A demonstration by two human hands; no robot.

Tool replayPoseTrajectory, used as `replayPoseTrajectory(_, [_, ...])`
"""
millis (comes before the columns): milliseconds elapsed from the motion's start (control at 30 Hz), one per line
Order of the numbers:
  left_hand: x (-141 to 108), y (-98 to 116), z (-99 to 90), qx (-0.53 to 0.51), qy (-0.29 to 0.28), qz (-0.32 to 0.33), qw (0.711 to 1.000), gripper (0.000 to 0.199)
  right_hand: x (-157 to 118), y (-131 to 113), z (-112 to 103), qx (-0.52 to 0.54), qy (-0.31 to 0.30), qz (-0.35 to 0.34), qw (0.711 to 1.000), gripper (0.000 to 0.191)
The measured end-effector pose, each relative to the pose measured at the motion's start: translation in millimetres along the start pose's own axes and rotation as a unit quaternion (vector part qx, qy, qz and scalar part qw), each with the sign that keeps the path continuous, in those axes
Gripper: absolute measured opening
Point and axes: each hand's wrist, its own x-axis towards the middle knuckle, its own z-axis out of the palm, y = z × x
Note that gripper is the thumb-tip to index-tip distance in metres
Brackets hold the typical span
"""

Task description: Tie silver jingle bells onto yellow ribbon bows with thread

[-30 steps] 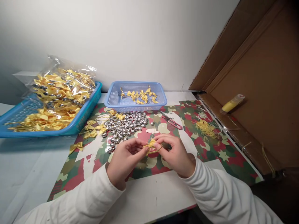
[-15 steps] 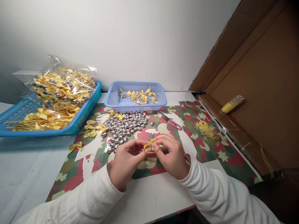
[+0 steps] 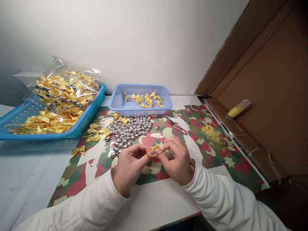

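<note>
Between my hands is a yellow ribbon bow with a thin gold cord bent into a loop below it. My left hand pinches the bow's left side between thumb and fingers. On the other side, my right hand has thumb and index finger closed on the bow's cord loop. Silver bells lie in a pile just beyond my left hand. Loose yellow bows are spread left of the pile. One single bell sits apart, beyond the held bow.
A blue basket with bows stands at the back. At left, a larger blue basket holds bows and a clear bag of bows. Pink-handled snips, yellow thread scraps and a yellow tube are at right.
The held bow and its loop have shifted slightly left and turned flatter. My right index finger has lifted a little and bent.
</note>
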Motion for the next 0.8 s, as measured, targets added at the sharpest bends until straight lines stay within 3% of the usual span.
replayPoseTrajectory(67, [1,1,0.1,-0.004,0.0,-0.007,1.0,0.026,1,-2,-3,-0.022,-0.001,-0.023,0.999,0.025])
replayPoseTrajectory(167, [0,1,0.2,0.013,-0.007,-0.015,1.0,0.025,1,-6,-5,-0.069,-0.039,-0.042,0.996,0.014])
replayPoseTrajectory(333, [-3,0,0.9,0.065,-0.031,-0.012,0.997,0.023,3,-5,-6,-0.086,-0.112,0.039,0.989,0.012])
replayPoseTrajectory(500, [-3,-1,-0.6,0.097,-0.039,0.011,0.994,0.019,4,0,-4,-0.035,-0.136,0.079,0.987,0.011])
replayPoseTrajectory(800, [-2,-2,-0.4,0.085,-0.042,0.016,0.995,0.019,-2,2,6,-0.025,-0.052,0.02,0.998,0.016])
